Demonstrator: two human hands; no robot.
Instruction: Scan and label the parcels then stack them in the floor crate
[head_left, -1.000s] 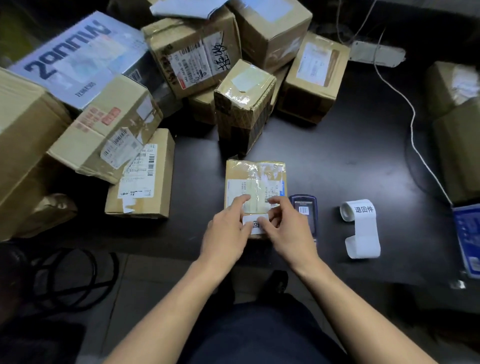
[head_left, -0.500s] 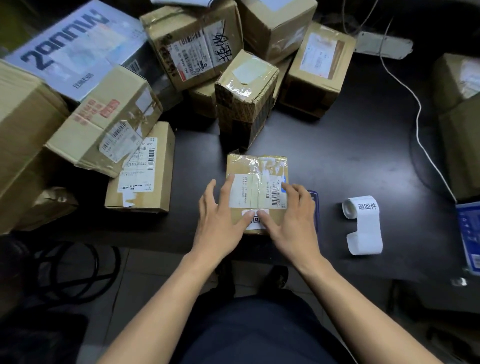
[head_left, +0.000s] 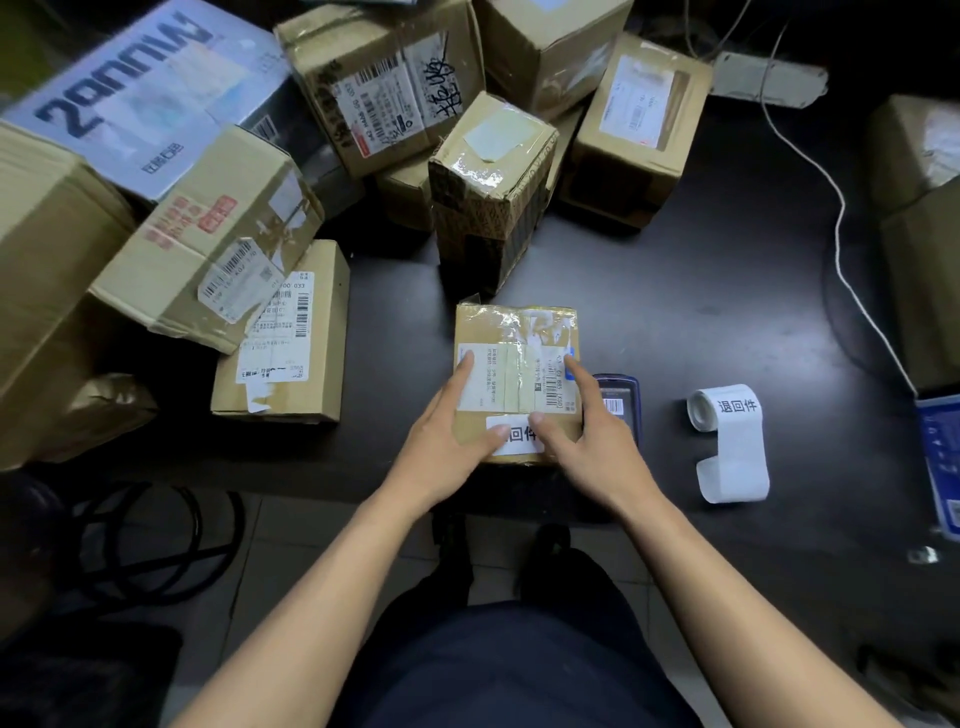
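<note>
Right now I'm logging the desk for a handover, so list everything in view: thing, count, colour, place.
small parcel: one, brown with white shipping label, desk front centre, under both hands
return sticker: one, white, on the parcel's near edge
scanner: one, dark blue, just right of the parcel
label roll: one, white, right of the scanner
parcel pile: several, brown cardboard, back and left of the desk
printed box: one, white with dark lettering, back left
cable: one, white, right side
desk: one, black
left hand: fingers straight, pressing the parcel
right hand: fingers straight, pressing the parcel
</note>
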